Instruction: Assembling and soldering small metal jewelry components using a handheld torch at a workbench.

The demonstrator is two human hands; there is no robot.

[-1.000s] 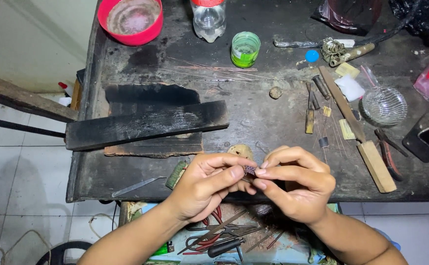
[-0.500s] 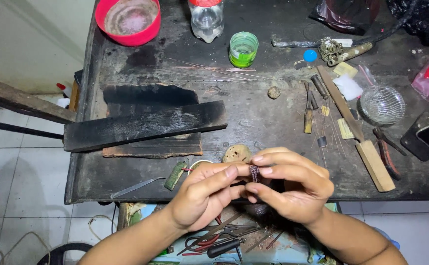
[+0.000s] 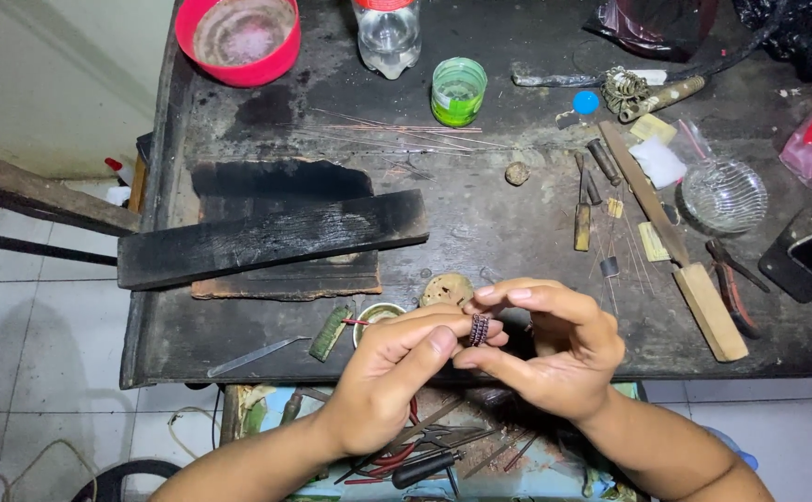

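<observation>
- Now both hands have dropped slightly toward the near table (image 3: 480,232) edge compared with a second ago, and the left hand (image 3: 396,372) has closed in, its thumb laid along the right forefinger.
- Judging by that, the pinch has tightened into finer fingertip work on the piece.
- Right hand (image 3: 554,349) and left hand together grasp the ring (image 3: 478,329), a small dark band of coiled wire, pinched between thumbs and forefingers.
- Ring sits above the near edge, in front of a round wooden disc (image 3: 447,290).
- It stands on edge, its long side running near to far; which way the opening faces I cannot tell.
- Charred plank (image 3: 271,238) lies left; pliers (image 3: 731,284) lie right.
</observation>
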